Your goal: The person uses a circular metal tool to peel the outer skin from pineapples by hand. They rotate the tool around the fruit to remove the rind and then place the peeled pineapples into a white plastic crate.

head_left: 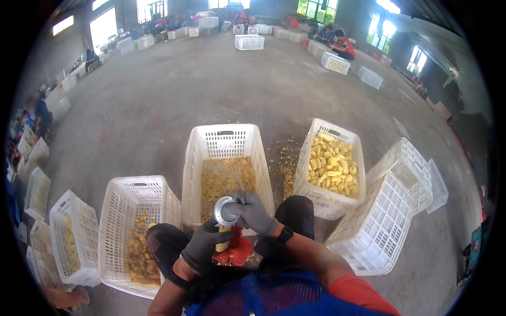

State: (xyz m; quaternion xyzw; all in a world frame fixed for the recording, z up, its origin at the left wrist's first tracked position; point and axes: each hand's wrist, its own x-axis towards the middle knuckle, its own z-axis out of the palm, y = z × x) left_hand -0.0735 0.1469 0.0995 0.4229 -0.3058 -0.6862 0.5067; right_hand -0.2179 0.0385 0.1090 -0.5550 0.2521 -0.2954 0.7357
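Note:
My left hand [203, 243], in a grey glove, is closed around a pale yellow peeled root or tuber [222, 241] below a round silver metal ring-shaped object [226, 211]. My right hand [255, 211], also gloved in grey, has its fingers at the ring and a thin tool [240, 177] rising from them; its exact kind cannot be told. Both hands are over the near edge of a white plastic crate [189, 158] with brown and yellow peelings [229, 181] inside. Red cloth or netting [237, 252] lies under the hands.
At right stands a crate [302, 177] of yellow peeled pieces [332, 166], beside stacked crates [375, 225]. At left a crate [112, 237] holds brownish pieces [142, 256]. Scraps [288, 173] lie on the concrete floor. A person's hand [67, 296] is at lower left; other people work farther off.

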